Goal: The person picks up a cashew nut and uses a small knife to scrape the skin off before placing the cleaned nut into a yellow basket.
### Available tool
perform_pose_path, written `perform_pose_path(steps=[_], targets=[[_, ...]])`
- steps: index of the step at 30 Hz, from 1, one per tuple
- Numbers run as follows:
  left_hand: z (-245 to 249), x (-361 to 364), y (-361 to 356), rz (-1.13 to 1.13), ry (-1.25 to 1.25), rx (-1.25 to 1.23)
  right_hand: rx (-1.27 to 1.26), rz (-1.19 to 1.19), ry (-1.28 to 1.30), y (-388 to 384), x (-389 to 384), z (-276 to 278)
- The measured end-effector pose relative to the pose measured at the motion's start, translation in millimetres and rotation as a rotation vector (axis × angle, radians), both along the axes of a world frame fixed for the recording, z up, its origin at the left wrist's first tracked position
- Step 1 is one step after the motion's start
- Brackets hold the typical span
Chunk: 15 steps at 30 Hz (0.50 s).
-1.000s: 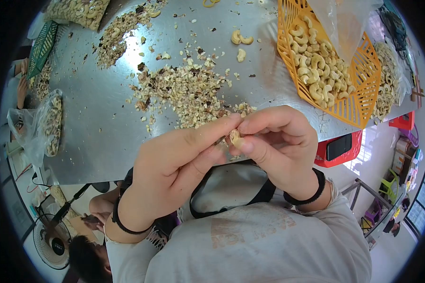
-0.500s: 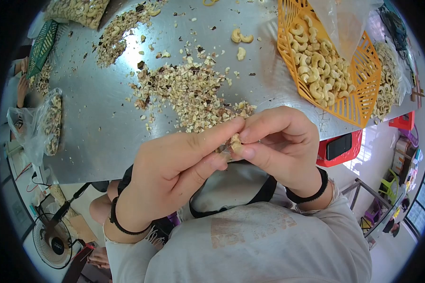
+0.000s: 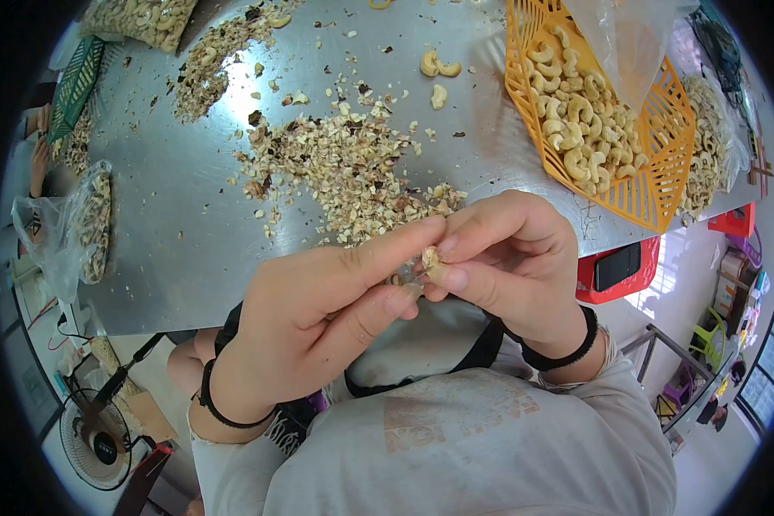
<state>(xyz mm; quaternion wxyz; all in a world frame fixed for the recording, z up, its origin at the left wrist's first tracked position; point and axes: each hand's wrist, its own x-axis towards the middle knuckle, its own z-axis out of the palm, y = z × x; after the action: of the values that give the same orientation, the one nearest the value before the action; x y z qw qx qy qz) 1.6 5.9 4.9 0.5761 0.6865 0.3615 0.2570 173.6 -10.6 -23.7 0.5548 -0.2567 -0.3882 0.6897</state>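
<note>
A small cashew nut (image 3: 431, 261) sits pinched between the thumb and forefinger of my right hand (image 3: 518, 258). My left hand (image 3: 314, 297) meets it from the other side, its thumb and fingers closed together near the nut. Something small and thin seems to be between the left fingertips, but I cannot make out what it is. Just beyond both hands, a pile of cashew skin flakes and crumbs (image 3: 344, 168) lies on the metal table (image 3: 181, 267).
A yellow plastic basket (image 3: 525, 86) at the right contains whole cashews (image 3: 580, 120). A few loose cashews (image 3: 439, 65) lie beside it. Bags of nuts (image 3: 97, 224) stand at the left. Below the table's right edge is a red stool (image 3: 641, 279) with a phone (image 3: 617, 267).
My left thumb has shifted slightly right and forward along the nut. The nut stays in the right fingers. At the lower left, another person's hand has mostly left the view.
</note>
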Motion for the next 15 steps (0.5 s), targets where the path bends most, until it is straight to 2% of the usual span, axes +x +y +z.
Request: perform_pose_path(steps=[5,8,10,11,13,15], targets=[[3.1,0.7,-1.3,-0.005,0.007,-0.045,-0.023,0.0,0.053,-0.3,-1.0,-2.2],[7.5,3.8,-1.7,0.056,0.094,-0.046,-0.029,-0.011,0.064,-0.9,-1.9,-3.1],[8.0,4.6,-0.7,0.031,0.22,0.164,-0.015,-0.032,0.039,-1.0,-2.8,-4.0],[7.2,4.5,-0.2,0.031,0.22,0.163,-0.001,-0.052,0.015,-1.3,-3.1,-4.5],[5.1,4.2,0.4,0.025,0.254,0.337,0.029,-0.072,-0.027,-2.3,-3.6,-5.9],[5.2,4.3,1.0,0.023,0.251,0.317,0.061,-0.091,-0.068,-2.6,-3.4,-6.7]])
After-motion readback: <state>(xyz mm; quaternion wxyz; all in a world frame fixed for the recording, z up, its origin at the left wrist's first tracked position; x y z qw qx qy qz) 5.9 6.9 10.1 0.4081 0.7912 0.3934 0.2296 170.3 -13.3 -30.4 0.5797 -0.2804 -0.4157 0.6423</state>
